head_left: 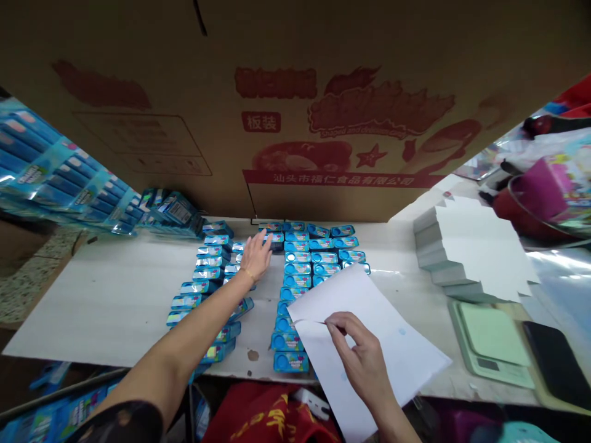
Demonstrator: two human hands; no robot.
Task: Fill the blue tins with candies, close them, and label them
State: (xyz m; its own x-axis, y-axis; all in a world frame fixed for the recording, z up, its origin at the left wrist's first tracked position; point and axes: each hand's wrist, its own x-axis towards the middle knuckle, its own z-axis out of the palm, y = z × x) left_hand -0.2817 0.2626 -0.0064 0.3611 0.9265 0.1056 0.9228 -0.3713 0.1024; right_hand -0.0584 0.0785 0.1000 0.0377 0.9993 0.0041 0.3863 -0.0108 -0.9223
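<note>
Small blue boxes (295,269): standing close together on the table (115,289) in front of both hands, in two uneven groups with a bare strip between them at the near end.
Left fingers: spread loosely over the far end of the boxes, beside one with a dark side; whether they touch it, I cannot tell.
Left hand (257,255): palm down, arm stretched across the left group.
Left wrist: a thin band (250,274) around it.
Right fingers: thumb and forefinger pinched together on the white paper (383,332).
Right hand (362,357): above the paper, near the table's front edge.
Paper: lying at a slant, its upper left part over some boxes of the right group; a dark line runs from its left edge to the fingertips, and I cannot tell whether it is a tear or a gap between sheets.
Behind the boxes: a big brown carton (295,37) with red printing.
Left of the carton: wrapped blue packs (60,166) stacked high, and a loose heap (178,209) of blue packs by its corner.
Right side: a stack of white cards (480,246) with a stepped outline, a pale green scale (496,338) just in front, and a black phone (561,360) beside that.
Far right: a red bowl (521,212) with pink packaging in it.
Below the table edge: red cloth (263,412) with yellow marks.
</note>
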